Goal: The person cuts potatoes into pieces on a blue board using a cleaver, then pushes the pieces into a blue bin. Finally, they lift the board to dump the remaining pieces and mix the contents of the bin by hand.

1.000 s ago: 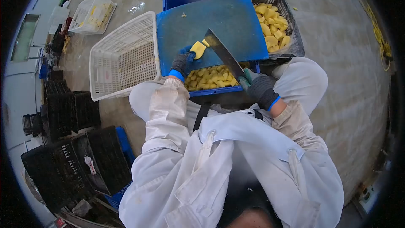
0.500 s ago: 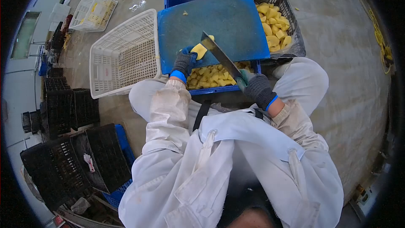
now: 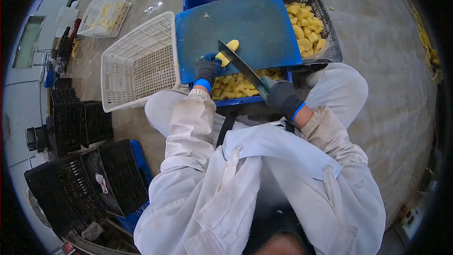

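Yellow piece [image 3: 233,45] gripped in left hand [image 3: 207,68], apart from right hand [image 3: 282,97], which grips knife [image 3: 241,66]

A peeled yellow potato piece [image 3: 222,60] lies near the close edge of a blue cutting board [image 3: 245,23]. A long, straight-bladed knife [image 3: 240,65] slants across it, tip toward far left, handle near right, yellow showing on both sides of the blade.

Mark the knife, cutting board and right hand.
Knife [image 3: 240,65]: head view, mid-blade.
Cutting board [image 3: 240,24]: head view, bare top surface.
Right hand [image 3: 282,97]: head view, back of the glove.
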A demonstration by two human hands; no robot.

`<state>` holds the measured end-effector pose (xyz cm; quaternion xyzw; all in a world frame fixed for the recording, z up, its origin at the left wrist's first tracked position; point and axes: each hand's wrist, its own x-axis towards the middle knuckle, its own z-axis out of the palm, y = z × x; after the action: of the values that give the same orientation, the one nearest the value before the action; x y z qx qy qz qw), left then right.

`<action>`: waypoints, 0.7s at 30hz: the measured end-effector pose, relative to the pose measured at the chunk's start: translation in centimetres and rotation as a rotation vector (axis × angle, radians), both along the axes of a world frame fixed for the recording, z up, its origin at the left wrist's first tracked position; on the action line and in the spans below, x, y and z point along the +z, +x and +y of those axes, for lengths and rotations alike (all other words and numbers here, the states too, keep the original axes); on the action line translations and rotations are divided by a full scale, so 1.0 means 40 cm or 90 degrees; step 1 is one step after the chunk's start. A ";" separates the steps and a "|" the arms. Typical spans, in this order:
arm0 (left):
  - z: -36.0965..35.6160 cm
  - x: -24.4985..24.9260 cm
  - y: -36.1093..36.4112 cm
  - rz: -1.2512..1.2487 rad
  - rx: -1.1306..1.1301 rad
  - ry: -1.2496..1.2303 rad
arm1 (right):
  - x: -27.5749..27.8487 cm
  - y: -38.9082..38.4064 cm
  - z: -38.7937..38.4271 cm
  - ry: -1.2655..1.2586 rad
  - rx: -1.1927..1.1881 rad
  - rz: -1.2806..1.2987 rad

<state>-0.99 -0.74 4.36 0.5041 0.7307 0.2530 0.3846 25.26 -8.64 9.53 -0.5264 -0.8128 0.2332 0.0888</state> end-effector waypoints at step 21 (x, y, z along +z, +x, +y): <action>-0.064 -0.044 0.003 0.319 -0.101 0.306 | -0.031 -0.047 0.090 -0.142 -0.011 0.056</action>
<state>-0.85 -3.29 2.59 0.6819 0.6804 0.2555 0.0825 23.40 -5.04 8.31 -0.5295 -0.7726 0.3440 0.0671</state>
